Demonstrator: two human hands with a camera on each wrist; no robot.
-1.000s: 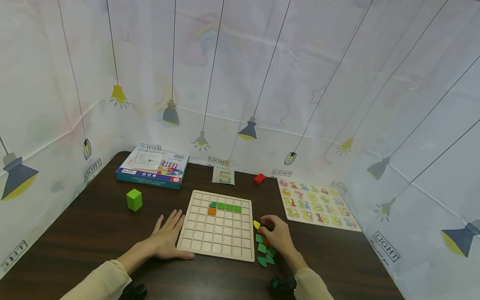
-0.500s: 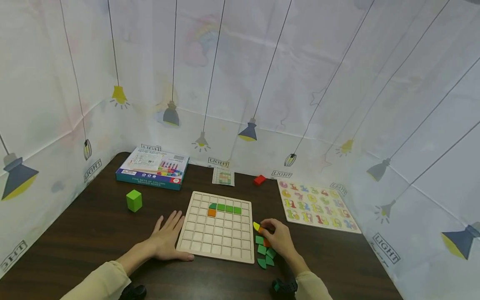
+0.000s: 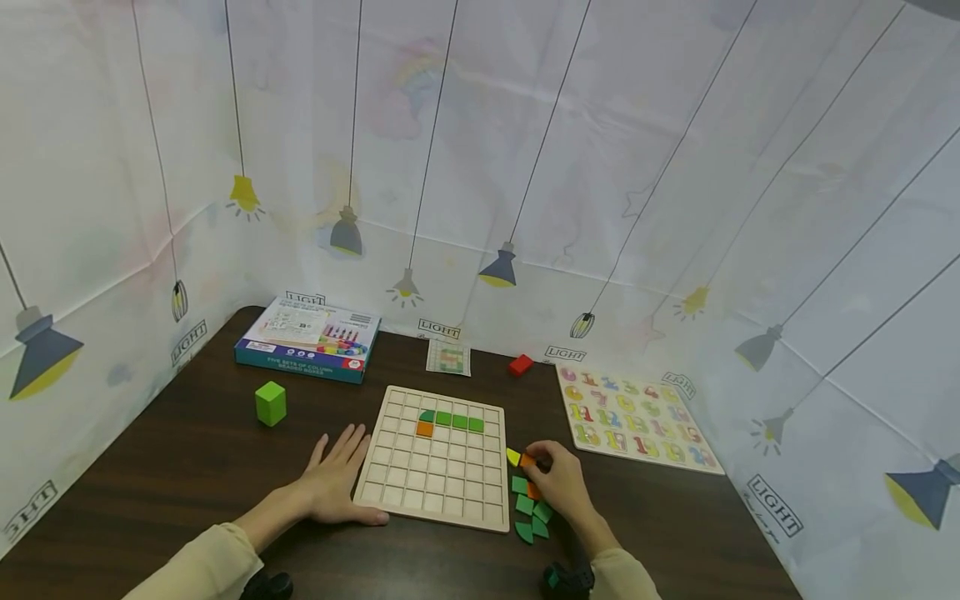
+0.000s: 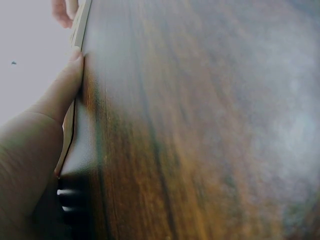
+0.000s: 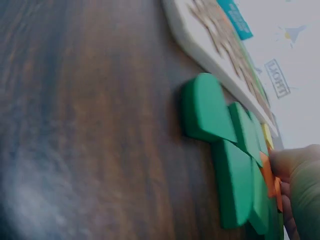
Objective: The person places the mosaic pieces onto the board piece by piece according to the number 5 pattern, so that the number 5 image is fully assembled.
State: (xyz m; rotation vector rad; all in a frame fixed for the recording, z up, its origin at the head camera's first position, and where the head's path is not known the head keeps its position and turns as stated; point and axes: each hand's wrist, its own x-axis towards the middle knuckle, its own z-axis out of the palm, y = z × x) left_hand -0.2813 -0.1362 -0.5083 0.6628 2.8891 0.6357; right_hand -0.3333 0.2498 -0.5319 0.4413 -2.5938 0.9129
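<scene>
My left hand (image 3: 333, 485) lies spread at the left side of the wooden grid board (image 3: 427, 500), its thumb along the near edge; the left wrist view shows the thumb (image 4: 62, 87) against the board's rim. The board carries a dark green quarter-round tile (image 3: 427, 416), a row of green square tiles (image 3: 460, 422) and an orange square tile (image 3: 425, 429). Right of the board, my right hand (image 3: 558, 479) pinches an orange tile (image 3: 528, 459) between thumb and fingertips, beside a yellow tile (image 3: 513, 457). Several green tiles (image 3: 524, 504) and another orange tile (image 3: 533, 491) lie just below.
A green block (image 3: 271, 403) stands at the left, before a flat box (image 3: 307, 340). Behind the board are a small pattern card (image 3: 448, 357) and a red block (image 3: 521, 365). A number puzzle board (image 3: 637, 417) lies at the right. A printed curtain (image 3: 480, 167) surrounds the table.
My right fingers have shifted slightly at the loose tiles, and the orange tile at their tips shows more now. The left hand and the tiles on the board stay in place.
</scene>
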